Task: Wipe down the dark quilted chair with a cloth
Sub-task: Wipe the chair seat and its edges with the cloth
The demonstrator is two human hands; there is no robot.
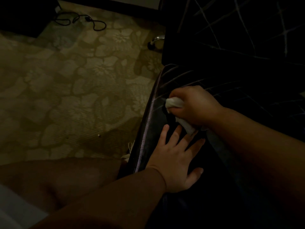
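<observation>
A floral-patterned carpet (74, 90) in muted tan and olive is seen across the left and upper middle of the dim view. The right side is taken up by the dark quilted chair (247, 38), whose black surface is crossed by pale stitched lines and whose glossy rounded edge runs diagonally down toward the lower left. A bare knee (57, 182) of the person is visible at the lower left, just beside the chair's edge, and a pale strip of garment is glimpsed at the bottom left corner. The left hand (176, 161) is laid flat on the chair surface near that edge, its fingers straight and spread, nothing being held. The right hand (194, 106) is positioned just above it on the chair, its fingers curled tightly around a white cloth (175, 104), which is bunched in the fist and pressed against the dark upholstery; a loose end of the cloth hangs out below the hand, close to the left fingertips. A black cable (82, 20) is coiled on the carpet at the upper left, beside a dark object whose nature cannot be told. A chrome chair leg with a dark caster (156, 41) is seen on the carpet beside the chair.
</observation>
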